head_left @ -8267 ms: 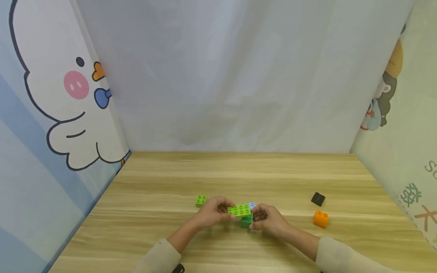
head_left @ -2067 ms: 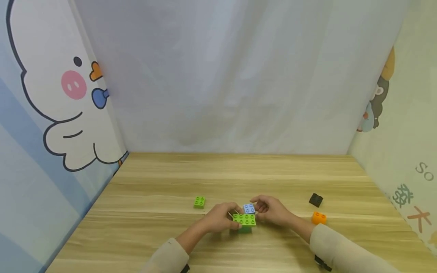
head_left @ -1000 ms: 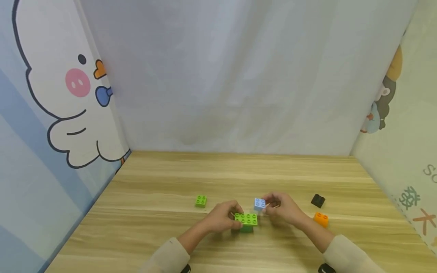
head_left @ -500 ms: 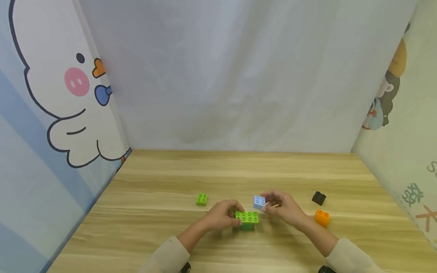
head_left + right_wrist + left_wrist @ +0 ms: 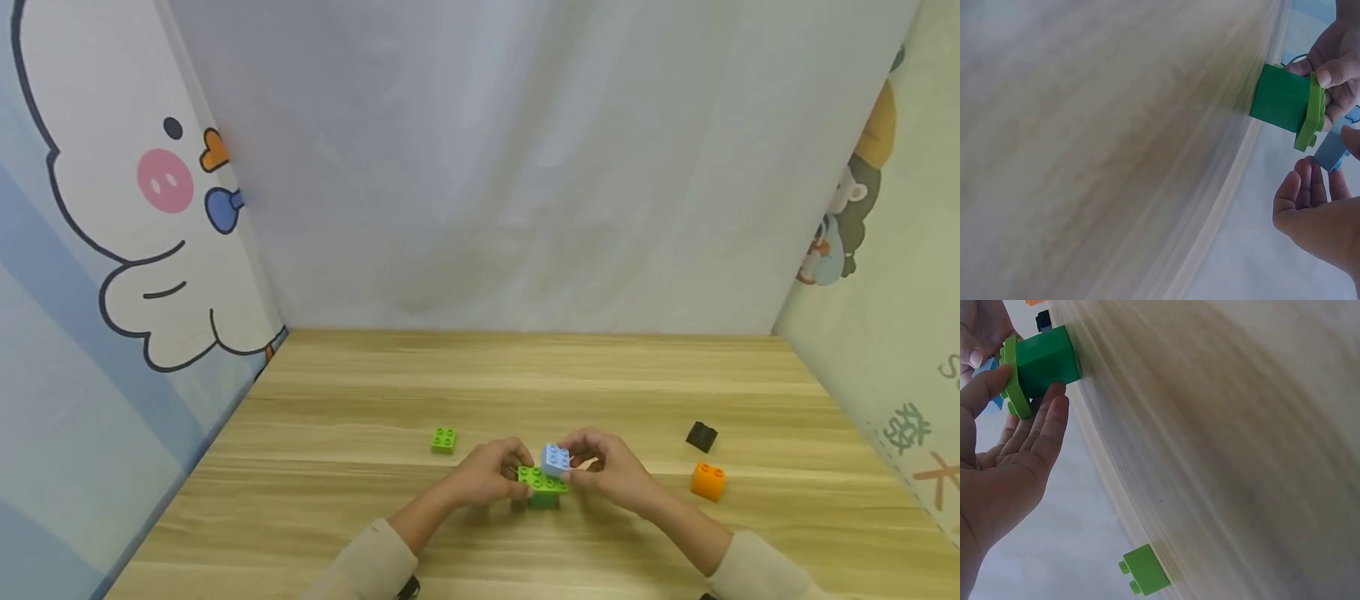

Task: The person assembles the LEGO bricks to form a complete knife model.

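A flat lime green brick [image 5: 538,478] sits on top of a dark green brick [image 5: 542,499] on the wooden table [image 5: 480,392]. My left hand [image 5: 516,472] pinches the left end of this stack, thumb on the lime green brick [image 5: 1015,381] and fingers by the dark green brick [image 5: 1047,361]. My right hand [image 5: 579,468] pinches a light blue brick [image 5: 556,459] right over the lime brick's right end. In the right wrist view the light blue brick [image 5: 1333,150] is tilted close against the lime green brick [image 5: 1310,122]; I cannot tell if they touch.
A small lime green brick [image 5: 443,440] lies to the left of my hands. A black brick [image 5: 701,437] and an orange brick [image 5: 708,482] lie to the right. Cloth walls close the table at the back and on both sides.
My right hand has carried the light blue brick leftward, from beside the stack to over the lime brick's right end. The left hand stays on the stack.
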Action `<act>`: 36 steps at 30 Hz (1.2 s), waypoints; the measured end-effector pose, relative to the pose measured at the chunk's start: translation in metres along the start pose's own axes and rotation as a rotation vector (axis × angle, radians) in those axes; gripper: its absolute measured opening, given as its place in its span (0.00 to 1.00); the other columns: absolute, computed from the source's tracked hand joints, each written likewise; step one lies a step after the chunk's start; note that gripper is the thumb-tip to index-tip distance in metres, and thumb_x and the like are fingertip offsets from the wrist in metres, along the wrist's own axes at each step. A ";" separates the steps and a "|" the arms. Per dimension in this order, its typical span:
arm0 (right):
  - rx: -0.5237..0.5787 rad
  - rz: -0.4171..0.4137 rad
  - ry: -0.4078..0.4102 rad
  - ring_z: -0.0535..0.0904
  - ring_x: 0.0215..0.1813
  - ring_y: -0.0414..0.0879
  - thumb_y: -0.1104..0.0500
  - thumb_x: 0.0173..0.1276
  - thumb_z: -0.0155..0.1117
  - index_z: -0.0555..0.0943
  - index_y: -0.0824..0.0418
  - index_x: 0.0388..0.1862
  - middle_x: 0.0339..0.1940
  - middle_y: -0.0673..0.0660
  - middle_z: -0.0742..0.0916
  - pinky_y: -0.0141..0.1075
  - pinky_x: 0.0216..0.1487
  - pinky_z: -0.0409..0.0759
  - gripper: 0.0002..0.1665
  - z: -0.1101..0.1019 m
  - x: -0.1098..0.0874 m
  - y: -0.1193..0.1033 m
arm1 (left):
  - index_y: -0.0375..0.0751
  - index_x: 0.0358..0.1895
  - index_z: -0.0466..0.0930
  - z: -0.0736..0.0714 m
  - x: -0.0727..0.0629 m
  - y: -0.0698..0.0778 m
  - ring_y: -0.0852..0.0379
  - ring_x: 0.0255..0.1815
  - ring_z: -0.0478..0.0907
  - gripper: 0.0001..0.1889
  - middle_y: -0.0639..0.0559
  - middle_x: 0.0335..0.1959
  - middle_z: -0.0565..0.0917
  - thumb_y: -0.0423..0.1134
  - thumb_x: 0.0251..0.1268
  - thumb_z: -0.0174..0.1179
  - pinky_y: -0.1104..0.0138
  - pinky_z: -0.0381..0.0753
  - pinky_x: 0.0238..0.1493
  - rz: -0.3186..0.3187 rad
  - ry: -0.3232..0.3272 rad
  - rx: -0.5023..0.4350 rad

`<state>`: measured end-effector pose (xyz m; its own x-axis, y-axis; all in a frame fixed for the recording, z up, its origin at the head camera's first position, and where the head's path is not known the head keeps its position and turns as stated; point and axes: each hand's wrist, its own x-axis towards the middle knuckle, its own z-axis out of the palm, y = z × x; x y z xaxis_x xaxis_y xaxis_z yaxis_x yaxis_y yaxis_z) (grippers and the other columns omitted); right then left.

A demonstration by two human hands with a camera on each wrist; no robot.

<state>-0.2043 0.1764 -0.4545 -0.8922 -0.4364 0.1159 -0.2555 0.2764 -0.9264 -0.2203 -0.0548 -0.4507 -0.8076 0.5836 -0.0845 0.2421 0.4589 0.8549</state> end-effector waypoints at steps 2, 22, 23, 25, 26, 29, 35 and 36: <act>-0.016 -0.006 -0.018 0.75 0.43 0.52 0.63 0.59 0.67 0.75 0.69 0.49 0.41 0.57 0.81 0.36 0.38 0.77 0.20 0.003 0.002 0.000 | 0.40 0.42 0.74 -0.001 -0.001 0.000 0.53 0.40 0.79 0.16 0.45 0.42 0.80 0.30 0.51 0.68 0.65 0.78 0.40 -0.003 0.006 -0.007; -0.108 -0.059 -0.064 0.75 0.44 0.51 0.66 0.58 0.67 0.76 0.69 0.48 0.42 0.56 0.82 0.39 0.44 0.78 0.19 0.010 0.000 -0.006 | 0.41 0.43 0.72 -0.001 -0.006 0.003 0.53 0.40 0.80 0.16 0.44 0.42 0.81 0.30 0.52 0.67 0.66 0.78 0.40 -0.004 -0.001 -0.047; -0.123 -0.074 -0.064 0.76 0.45 0.51 0.66 0.58 0.67 0.77 0.69 0.48 0.42 0.56 0.82 0.39 0.45 0.78 0.19 0.010 0.001 -0.006 | 0.41 0.43 0.72 -0.001 -0.006 0.003 0.54 0.40 0.80 0.16 0.44 0.42 0.81 0.30 0.52 0.67 0.66 0.78 0.40 -0.002 0.000 -0.049; -0.150 -0.100 -0.063 0.76 0.45 0.52 0.66 0.57 0.68 0.77 0.68 0.47 0.43 0.56 0.82 0.40 0.47 0.78 0.18 0.010 0.002 -0.007 | 0.41 0.42 0.72 -0.002 -0.006 0.003 0.54 0.40 0.80 0.16 0.44 0.43 0.81 0.30 0.53 0.67 0.66 0.78 0.40 0.001 0.003 -0.052; -0.166 -0.113 -0.062 0.77 0.46 0.52 0.66 0.57 0.68 0.77 0.68 0.47 0.44 0.56 0.82 0.41 0.49 0.77 0.18 0.010 0.003 -0.008 | 0.41 0.42 0.72 -0.002 -0.006 0.003 0.54 0.40 0.80 0.16 0.44 0.43 0.81 0.30 0.52 0.67 0.66 0.78 0.40 0.002 0.003 -0.054; -0.214 -0.172 -0.063 0.77 0.47 0.52 0.66 0.57 0.67 0.78 0.66 0.46 0.45 0.56 0.82 0.46 0.51 0.75 0.17 0.010 0.004 -0.009 | 0.41 0.42 0.72 -0.003 -0.007 0.005 0.54 0.40 0.80 0.15 0.44 0.43 0.81 0.30 0.52 0.67 0.65 0.78 0.40 0.001 0.004 -0.052; -0.308 -0.206 -0.050 0.77 0.44 0.48 0.62 0.56 0.69 0.80 0.63 0.45 0.43 0.52 0.83 0.49 0.48 0.75 0.17 0.011 0.004 -0.011 | 0.42 0.41 0.72 -0.003 -0.008 0.004 0.56 0.39 0.80 0.15 0.45 0.42 0.81 0.29 0.52 0.67 0.67 0.78 0.40 0.020 0.005 -0.062; -0.312 -0.204 -0.050 0.77 0.44 0.48 0.62 0.56 0.69 0.80 0.63 0.45 0.43 0.52 0.83 0.48 0.47 0.76 0.17 0.011 0.004 -0.011 | 0.43 0.42 0.72 -0.003 -0.008 0.003 0.56 0.39 0.80 0.16 0.45 0.42 0.82 0.29 0.52 0.67 0.67 0.78 0.40 0.022 0.004 -0.067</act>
<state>-0.2008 0.1616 -0.4475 -0.7943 -0.5482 0.2620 -0.5339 0.4238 -0.7317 -0.2142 -0.0599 -0.4458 -0.8047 0.5903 -0.0637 0.2233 0.4004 0.8887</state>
